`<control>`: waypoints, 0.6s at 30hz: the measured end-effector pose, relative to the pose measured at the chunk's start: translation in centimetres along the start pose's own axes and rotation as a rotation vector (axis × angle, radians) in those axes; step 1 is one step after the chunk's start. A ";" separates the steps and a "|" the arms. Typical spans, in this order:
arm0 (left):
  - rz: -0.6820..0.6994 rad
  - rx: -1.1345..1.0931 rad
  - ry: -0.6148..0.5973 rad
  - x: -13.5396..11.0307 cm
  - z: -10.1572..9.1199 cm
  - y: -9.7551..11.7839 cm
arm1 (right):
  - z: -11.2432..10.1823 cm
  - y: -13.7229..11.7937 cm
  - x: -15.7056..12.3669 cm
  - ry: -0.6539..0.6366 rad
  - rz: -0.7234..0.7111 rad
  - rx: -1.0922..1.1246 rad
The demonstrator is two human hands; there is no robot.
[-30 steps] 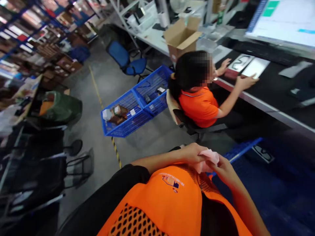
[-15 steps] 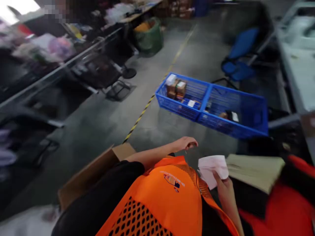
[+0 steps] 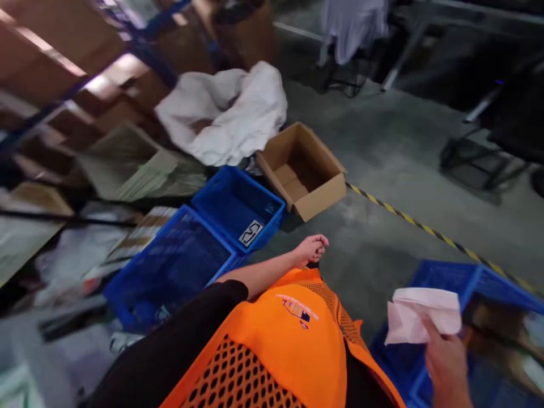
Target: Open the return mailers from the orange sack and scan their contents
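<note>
My right hand (image 3: 446, 354) is closed on a folded sheet of pale pink paper (image 3: 425, 311), held out to my right over blue crates. In front of my orange vest (image 3: 297, 334), my left hand (image 3: 312, 249) is held with its fingers curled in. Whether those fingers hold anything small cannot be made out. Just beyond the left hand, an open cardboard box (image 3: 321, 198) stands on the floor, apart from it.
Blue crates (image 3: 238, 249) stand at my left, beside a heap of white sacking (image 3: 242, 119). More blue crates (image 3: 446, 275) with parcels are at right. Yellow-black tape (image 3: 408, 218) crosses the floor. Shelving with cartons (image 3: 63, 39) rises at far left.
My view has swung to the left, bringing the shelving, sacking and open box into sight. The right hand with the paper has moved outward to the right. The left-hand fingers look more curled.
</note>
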State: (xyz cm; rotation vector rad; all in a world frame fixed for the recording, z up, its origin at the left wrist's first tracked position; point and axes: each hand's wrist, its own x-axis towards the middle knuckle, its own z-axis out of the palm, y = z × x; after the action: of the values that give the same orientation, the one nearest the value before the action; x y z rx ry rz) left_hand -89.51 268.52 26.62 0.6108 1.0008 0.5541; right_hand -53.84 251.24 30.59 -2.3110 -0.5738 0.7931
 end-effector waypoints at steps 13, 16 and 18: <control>0.274 -0.784 0.569 1.8 -6.2 -1.1 | 17.8 -32.2 10.8 -0.482 -0.659 -0.530; 0.302 -0.730 0.547 5.1 -6.5 2.1 | 17.6 -34.0 15.6 -0.450 -0.608 -0.567; 0.332 -0.667 0.525 7.5 -6.6 4.7 | 16.2 -34.1 20.2 -0.441 -0.597 -0.599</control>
State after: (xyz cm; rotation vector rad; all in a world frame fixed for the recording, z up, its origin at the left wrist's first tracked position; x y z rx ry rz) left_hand -92.86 278.33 22.74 0.0179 1.1180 1.3226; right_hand -56.50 293.75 35.54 -2.2379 -1.8036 0.9073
